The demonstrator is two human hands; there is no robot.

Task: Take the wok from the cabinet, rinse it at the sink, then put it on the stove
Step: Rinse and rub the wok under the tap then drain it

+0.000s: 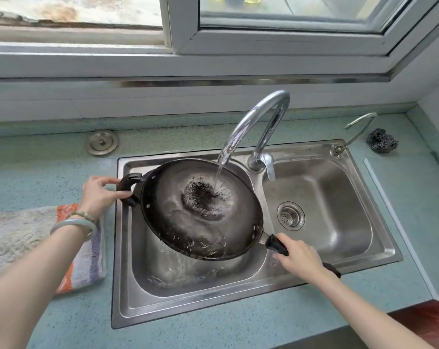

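You are holding the wok (200,210) over the left bowl of the sink (127,285). It is tilting, with its near edge sitting lower than its far edge. Water (219,172) is running from the big tap (258,114) and hitting the wok near its middle, right by a dark rough spot. Water is spilling off the low edge and splashing in the bowl below.

Your left grip (100,195) is holding the small handle (127,190) on the wok's left side, with fingers and thumb curling round it. Your right grip (299,258) is wrapping round the long handle (276,244) on the near right side.

A round drain strainer (290,217) is sitting in the right bowl. A thin little tap (359,127) is standing at the sink's far right corner. A steel scrubber (382,141) is lying on the surface (49,167) just beside it. A round metal cap (102,142) is sitting on the surface past the sink's far left corner. A striped towel (24,238) is lying left of the sink, under your left arm. Two bracelets (73,226) are hanging on your left wrist. A window (289,21) is standing behind the sink.
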